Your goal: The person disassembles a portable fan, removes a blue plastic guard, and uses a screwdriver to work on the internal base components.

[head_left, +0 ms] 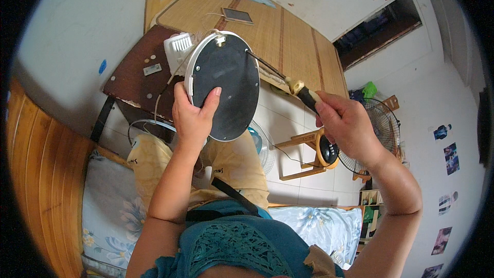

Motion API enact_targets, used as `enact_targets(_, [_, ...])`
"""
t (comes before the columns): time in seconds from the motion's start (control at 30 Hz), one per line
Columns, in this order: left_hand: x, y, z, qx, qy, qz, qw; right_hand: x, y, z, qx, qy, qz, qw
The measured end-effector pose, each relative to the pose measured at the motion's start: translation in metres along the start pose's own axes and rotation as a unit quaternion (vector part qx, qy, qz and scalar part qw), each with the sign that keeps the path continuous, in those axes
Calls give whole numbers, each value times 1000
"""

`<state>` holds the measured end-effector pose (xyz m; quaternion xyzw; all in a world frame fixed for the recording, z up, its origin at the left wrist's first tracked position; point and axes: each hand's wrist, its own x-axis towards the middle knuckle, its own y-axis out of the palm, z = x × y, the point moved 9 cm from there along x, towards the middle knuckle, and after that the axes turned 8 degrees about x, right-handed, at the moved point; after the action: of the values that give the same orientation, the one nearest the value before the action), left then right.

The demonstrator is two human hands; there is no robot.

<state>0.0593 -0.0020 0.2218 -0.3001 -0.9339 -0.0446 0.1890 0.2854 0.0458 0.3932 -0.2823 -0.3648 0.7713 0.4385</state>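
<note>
My left hand (pixel 194 116) grips the near left edge of a round appliance base (pixel 231 80), thumb lying on its flat black underside. The base has a white rim, several small screws around its edge and a pale fitting with a cord at the top. In my right hand (pixel 346 123) is a screwdriver (pixel 304 94) with a black and yellow handle, my fingers closed round it. Its long dark shaft points left, and the tip meets the upper right edge of the black plate, at or close to a screw.
A brown table (pixel 135 67) at the left carries a white plastic part (pixel 178 51), a small pale rectangular piece (pixel 152 69) and coins. Behind lies a mat-covered bed (pixel 288 36) with a tablet (pixel 237 15). A black-caged fan (pixel 373 136) and a wooden stool (pixel 303 141) stand right.
</note>
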Motion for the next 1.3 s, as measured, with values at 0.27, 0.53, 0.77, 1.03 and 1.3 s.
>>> enact_targets(0.27, [0,-4,-7,4,1,14,1000,-14,-5,49,-361,-271,-81,889])
enact_targets(0.53, [0,5,-6,-3,-7,15,1000,-24,-1,72,-444,-351,-114,816])
enact_targets(0.77, [-3,5,-7,9,-22,30,999,-14,-8,62,-410,-257,-122,866])
enact_targets(1.03, [-3,3,-7,10,-28,26,999,-10,-13,57,-417,-237,-130,868])
enact_targets(1.3, [-3,0,-7,20,-19,4,1000,-14,-22,66,-374,-275,-163,871])
